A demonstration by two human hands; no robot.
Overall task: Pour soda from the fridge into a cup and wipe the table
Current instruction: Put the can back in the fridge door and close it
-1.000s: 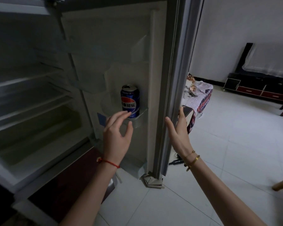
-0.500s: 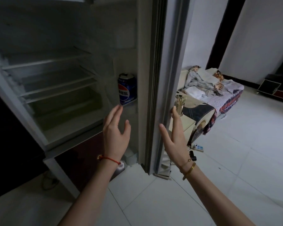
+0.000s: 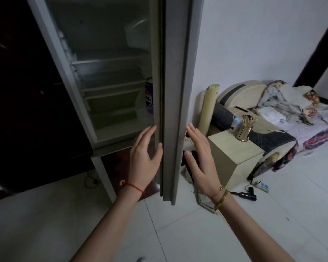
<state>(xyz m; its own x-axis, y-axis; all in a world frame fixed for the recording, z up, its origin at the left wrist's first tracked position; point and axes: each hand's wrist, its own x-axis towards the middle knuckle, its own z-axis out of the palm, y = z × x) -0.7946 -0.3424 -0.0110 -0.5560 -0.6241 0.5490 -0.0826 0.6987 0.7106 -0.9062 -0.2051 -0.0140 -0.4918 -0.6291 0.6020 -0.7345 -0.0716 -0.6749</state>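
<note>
The fridge door (image 3: 175,91) stands open, seen edge-on in the middle of the view. A blue soda can (image 3: 148,95) stands in the door's shelf, half hidden behind the door's edge. My left hand (image 3: 144,157) is open, fingers straight, at the inner side of the door's edge, below the can and apart from it. My right hand (image 3: 201,159) is open on the outer side of the door, palm towards it. Neither hand holds anything. The fridge's shelves (image 3: 110,87) look bare.
A beige cabinet (image 3: 233,148) with a metal utensil holder (image 3: 244,129) stands right of the door. Behind it lies a sofa (image 3: 273,114) piled with clothes. A dark tool (image 3: 244,195) and a power strip (image 3: 261,185) lie on the white tiled floor.
The view has swung right, so the door now shows edge-on and covers half the can. My left hand has come back from the can to the door's edge; both hands flank the door.
</note>
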